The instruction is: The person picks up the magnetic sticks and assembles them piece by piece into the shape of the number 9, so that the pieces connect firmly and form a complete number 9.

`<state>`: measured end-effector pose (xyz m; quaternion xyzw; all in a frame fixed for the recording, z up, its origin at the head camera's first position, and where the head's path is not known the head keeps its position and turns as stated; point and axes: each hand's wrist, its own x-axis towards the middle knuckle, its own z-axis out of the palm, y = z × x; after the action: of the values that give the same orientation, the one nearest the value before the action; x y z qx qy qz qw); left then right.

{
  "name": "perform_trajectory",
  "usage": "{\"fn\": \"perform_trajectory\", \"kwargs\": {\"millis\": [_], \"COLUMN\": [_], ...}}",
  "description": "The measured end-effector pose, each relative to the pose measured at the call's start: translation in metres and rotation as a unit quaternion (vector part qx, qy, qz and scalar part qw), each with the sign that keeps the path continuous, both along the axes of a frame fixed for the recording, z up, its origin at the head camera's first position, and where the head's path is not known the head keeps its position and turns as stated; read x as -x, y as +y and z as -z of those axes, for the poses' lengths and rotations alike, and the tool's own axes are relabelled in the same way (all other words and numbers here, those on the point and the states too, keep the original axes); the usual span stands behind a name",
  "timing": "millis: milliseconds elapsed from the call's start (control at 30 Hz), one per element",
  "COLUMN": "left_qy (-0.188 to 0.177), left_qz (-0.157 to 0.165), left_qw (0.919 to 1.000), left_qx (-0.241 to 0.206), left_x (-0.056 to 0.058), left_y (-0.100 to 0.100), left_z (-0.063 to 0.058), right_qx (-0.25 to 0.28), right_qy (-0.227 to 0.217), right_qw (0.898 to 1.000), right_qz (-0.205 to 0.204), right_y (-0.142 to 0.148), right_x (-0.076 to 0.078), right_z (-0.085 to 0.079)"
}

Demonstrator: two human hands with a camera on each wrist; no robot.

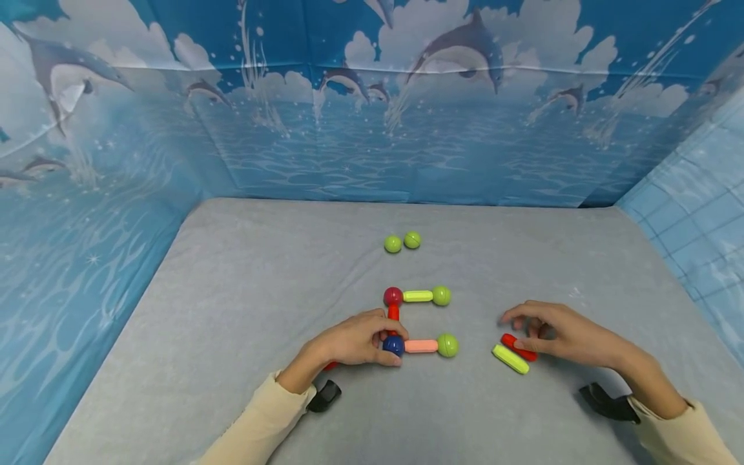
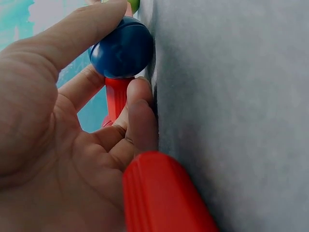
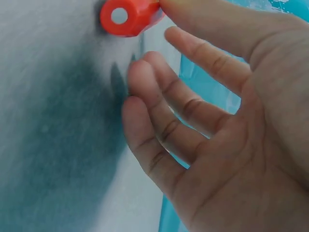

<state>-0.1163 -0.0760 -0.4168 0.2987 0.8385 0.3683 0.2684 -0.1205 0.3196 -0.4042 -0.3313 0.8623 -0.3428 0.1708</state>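
My left hand (image 1: 360, 337) pinches a blue ball (image 1: 393, 345) between thumb and fingers. From this ball a red stick (image 1: 394, 312) leads up to a red ball (image 1: 393, 296), and a salmon stick (image 1: 421, 346) runs right to a green ball (image 1: 447, 345). A yellow-green stick (image 1: 418, 296) joins the red ball to another green ball (image 1: 442, 296). Beneath the left palm lies a loose red stick (image 2: 164, 193). My right hand (image 1: 552, 330) hovers with loosely bent fingers, its thumb at another red stick (image 1: 527, 356). Beside that lies a yellow-green stick (image 1: 511, 359).
Two loose green balls (image 1: 392, 244) sit farther back on the grey cloth (image 1: 279, 258). Blue dolphin-print sheets (image 1: 349, 148) rise behind the table and along its left side, with a blue tile-patterned sheet (image 1: 697, 213) at the right.
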Motion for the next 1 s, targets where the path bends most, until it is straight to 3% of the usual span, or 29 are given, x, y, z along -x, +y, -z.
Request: {"fn": "perform_trajectory", "kwargs": {"millis": [200, 633, 1000], "left_qy": [0.005, 0.011, 0.006], "left_qz": [0.001, 0.003, 0.01], "left_qw": [1.0, 0.9999, 0.9999], "left_qx": [-0.005, -0.006, -0.005], "left_x": [0.0, 0.0, 0.0], "left_y": [0.0, -0.002, 0.0], "left_z": [0.0, 0.001, 0.001], "right_qx": [0.013, 0.023, -0.006], "right_qy": [-0.019, -0.002, 0.005], "right_qw": [1.0, 0.999, 1.0], "right_qz": [-0.006, -0.026, 0.0], "right_y": [0.004, -0.001, -0.007], "right_x": [-0.005, -0.01, -0.005], "right_z": [0.003, 0.008, 0.007]}}
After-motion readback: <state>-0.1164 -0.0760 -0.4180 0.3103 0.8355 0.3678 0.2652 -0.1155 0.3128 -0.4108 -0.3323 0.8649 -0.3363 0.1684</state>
